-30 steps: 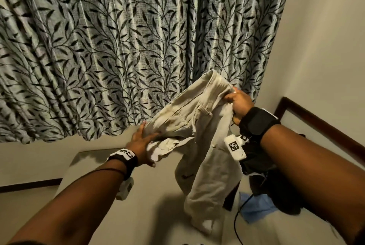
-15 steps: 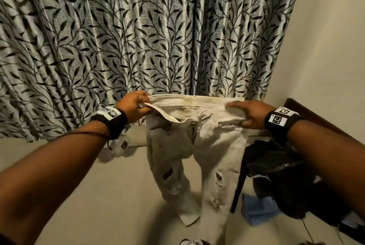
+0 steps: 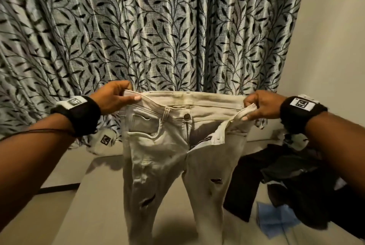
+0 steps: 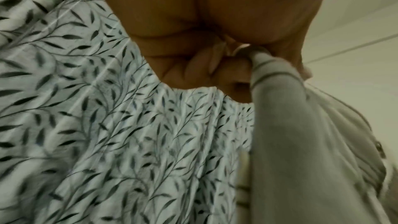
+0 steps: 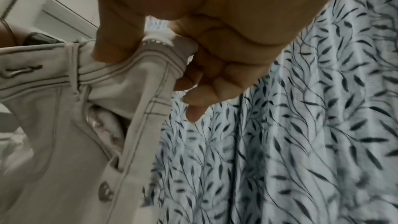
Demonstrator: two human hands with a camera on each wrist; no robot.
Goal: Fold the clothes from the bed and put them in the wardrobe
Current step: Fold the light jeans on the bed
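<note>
Pale beige jeans (image 3: 167,157) hang in the air above the bed (image 3: 102,205), held up by the waistband with the front facing the person and the fly open below the metal button (image 3: 186,116). The left hand (image 3: 113,96) pinches the left end of the waistband, thumb lying flat along the front edge and the other fingers curled behind it; the left wrist view shows those fingers (image 4: 200,67) bunched tightly against the cloth. The right hand (image 3: 260,104) grips the right end of the waistband, fingers folded round the hem; in the right wrist view the thumb (image 5: 112,45) presses on the stitched band while the curled fingers close behind it, the little finger sticking out loose below. Both hands are level and well apart, so the waistband is pulled nearly straight between them. The two legs drop downward, with small dark rips on the thighs, and their lower ends run out of the head view. A leaf-patterned curtain (image 3: 158,27) fills the background. To the right on the bed lies a heap of dark clothes (image 3: 296,175), with a blue cloth (image 3: 276,219) just beside it.
</note>
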